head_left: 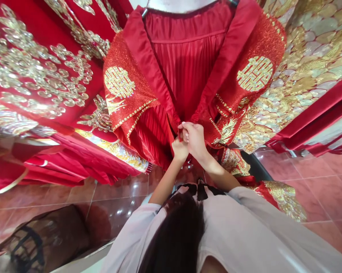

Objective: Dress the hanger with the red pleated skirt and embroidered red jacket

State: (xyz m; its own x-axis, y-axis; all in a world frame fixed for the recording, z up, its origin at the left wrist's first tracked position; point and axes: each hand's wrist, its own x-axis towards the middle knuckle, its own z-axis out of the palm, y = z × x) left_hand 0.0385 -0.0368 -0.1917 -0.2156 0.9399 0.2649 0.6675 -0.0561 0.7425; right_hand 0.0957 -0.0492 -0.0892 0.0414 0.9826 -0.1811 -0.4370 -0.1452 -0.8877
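Note:
A red robe with gold embroidery [136,98] hangs in front of me over a red pleated underskirt [185,64]. Both front panels carry a round gold emblem. My left hand [178,148] and my right hand [194,138] are pressed together where the two red satin front bands [159,87] meet, at waist height. Both hands have their fingers closed in a pinch on the red fabric or a fastening there; what exactly they grip is hidden between the fingers. My pale sleeves and dark hair fill the bottom of the view.
More red garments with gold and silver embroidery hang on the left [40,76] and on the right [310,64]. Below lies a glossy reddish tiled floor [315,185]. A dark object with black straps [37,239] sits at the lower left.

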